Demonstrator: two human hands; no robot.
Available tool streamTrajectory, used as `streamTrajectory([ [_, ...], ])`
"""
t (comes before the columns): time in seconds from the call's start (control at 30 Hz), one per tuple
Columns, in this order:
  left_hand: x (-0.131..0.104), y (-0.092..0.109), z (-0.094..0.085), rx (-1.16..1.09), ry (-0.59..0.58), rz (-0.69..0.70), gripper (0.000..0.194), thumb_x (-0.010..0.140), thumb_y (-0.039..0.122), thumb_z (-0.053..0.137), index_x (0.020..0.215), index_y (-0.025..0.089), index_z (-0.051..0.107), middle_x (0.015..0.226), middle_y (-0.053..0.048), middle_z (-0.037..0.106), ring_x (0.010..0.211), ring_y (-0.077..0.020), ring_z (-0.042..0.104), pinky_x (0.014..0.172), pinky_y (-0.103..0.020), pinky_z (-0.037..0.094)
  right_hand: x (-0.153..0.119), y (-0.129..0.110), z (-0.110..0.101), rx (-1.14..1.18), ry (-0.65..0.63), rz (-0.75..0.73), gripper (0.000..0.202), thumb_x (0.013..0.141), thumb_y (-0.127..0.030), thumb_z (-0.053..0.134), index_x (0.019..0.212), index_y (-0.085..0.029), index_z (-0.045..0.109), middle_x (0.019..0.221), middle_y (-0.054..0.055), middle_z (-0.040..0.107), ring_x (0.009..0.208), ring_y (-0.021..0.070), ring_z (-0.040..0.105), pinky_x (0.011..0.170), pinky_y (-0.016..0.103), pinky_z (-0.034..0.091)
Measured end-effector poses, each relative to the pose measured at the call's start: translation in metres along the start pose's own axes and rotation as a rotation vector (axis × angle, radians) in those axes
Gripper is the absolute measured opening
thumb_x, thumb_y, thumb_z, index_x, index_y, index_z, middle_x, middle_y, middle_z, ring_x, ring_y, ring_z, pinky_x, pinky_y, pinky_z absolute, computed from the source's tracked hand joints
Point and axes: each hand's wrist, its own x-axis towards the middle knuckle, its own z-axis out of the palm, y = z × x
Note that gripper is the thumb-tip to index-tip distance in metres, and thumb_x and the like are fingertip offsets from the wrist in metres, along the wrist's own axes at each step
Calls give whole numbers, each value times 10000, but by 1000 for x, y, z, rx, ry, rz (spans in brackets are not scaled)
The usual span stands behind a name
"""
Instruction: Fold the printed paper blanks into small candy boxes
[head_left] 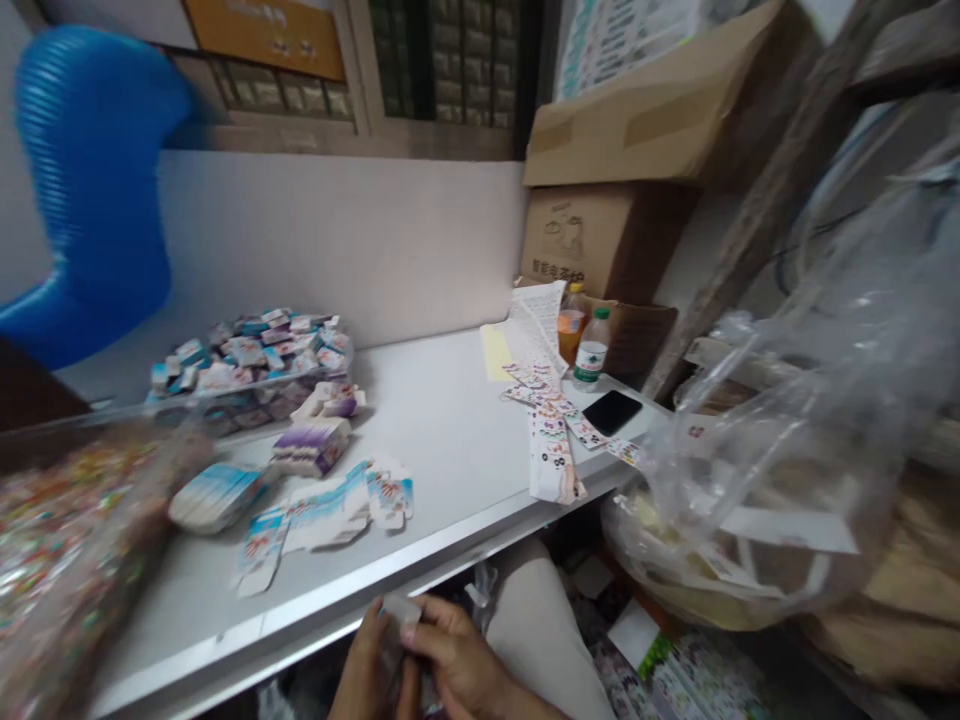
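Below the table's front edge, my left hand (365, 655) and my right hand (457, 645) meet around a small pale carton (400, 612). Fingers of both hands close on it, and they partly cover it. Flat blue and white cartons (326, 508) lie fanned out on the white table (435, 400), beyond and left of my hands. A stack of folded blue cartons (217, 495) and a purple and white bundle (311, 445) stand behind them.
A clear bin (259, 385) heaped with small boxes stands at the back left. Bagged wrapped pieces (67, 510) fill the left side. Sticker strips (551, 450), bottles (591, 350) and a phone (613, 411) lie or stand at right, beside large plastic bags (757, 480). Cardboard boxes rise behind.
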Motion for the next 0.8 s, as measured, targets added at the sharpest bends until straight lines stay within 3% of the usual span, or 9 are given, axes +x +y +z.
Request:
streamTrajectory([
  [0.1, 3, 19, -14, 56, -54, 14, 432, 852, 273, 487, 1264, 171, 410, 1180, -127, 581, 1062, -249, 591, 859, -386, 527, -4, -1, 1, -300, 86, -5, 327, 762, -365, 641, 1007, -155, 694, 882, 71, 708, 839, 218, 636, 844, 386, 466],
  [0.2, 12, 33, -23, 36, -72, -3, 427, 857, 202, 446, 1278, 166, 386, 1181, -135, 574, 1088, -238, 571, 870, -400, 516, -7, -5, 1, -674, 31, -223, 372, 854, -393, 534, 1150, -191, 636, 1155, 99, 636, 1106, 238, 544, 1008, 409, 367],
  [0.27, 16, 38, -25, 26, -88, -30, 451, 850, 189, 457, 1292, 166, 365, 1181, -139, 567, 1096, -234, 561, 872, -397, 513, -6, -6, 0, -811, 1, -298, 389, 891, -395, 472, 1203, -201, 600, 1241, 100, 587, 1178, 229, 496, 1052, 405, 328],
  [0.47, 12, 37, -27, 35, -46, -87, 521, 837, 163, 464, 1327, 119, 292, 1194, -169, 539, 1105, -239, 549, 891, -411, 501, 1, -6, 0, -966, 35, -177, 410, 887, -383, 454, 1199, -164, 604, 1181, 105, 635, 1082, 238, 579, 967, 383, 425],
  [0.63, 7, 30, -27, 47, -34, 0, 495, 860, 108, 417, 1335, 132, 281, 1263, -183, 494, 1187, -235, 491, 929, -409, 483, 7, -17, 5, -1154, -18, -144, 367, 885, -307, 436, 1165, -176, 634, 940, 67, 728, 770, 212, 656, 738, 328, 508],
  [0.7, 6, 27, -27, 43, -49, 18, 515, 866, 98, 410, 1354, 138, 250, 1298, -189, 466, 1219, -233, 465, 949, -411, 472, 8, -20, 6, -1281, -54, -168, 359, 890, -262, 406, 1142, -181, 648, 848, 63, 733, 709, 205, 645, 673, 309, 499],
  [0.8, 4, 24, -27, 41, -77, 23, 539, 873, 106, 413, 1373, 129, 213, 1335, -205, 430, 1249, -239, 435, 963, -419, 463, 4, -18, 5, -1587, -113, -336, 391, 871, -170, 376, 1184, -162, 612, 922, 107, 713, 802, 227, 631, 744, 350, 476],
])
